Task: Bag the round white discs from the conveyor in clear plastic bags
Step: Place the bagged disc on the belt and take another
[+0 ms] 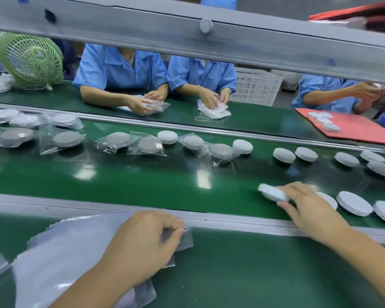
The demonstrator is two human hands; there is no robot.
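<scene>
Right hand (309,205) around tilted disc (273,194)

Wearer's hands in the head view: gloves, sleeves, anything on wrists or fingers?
No gloves: the left hand and right hand are bare. The left forearm and right forearm are also bare right up to the frame edge, so no sleeve or cuff shows. No watch, band, ring or tape is visible on the wrists or fingers.

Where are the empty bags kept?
In the head view, the clear bags lie fanned at lower left on the near green table, pinched by the left hand.
</scene>
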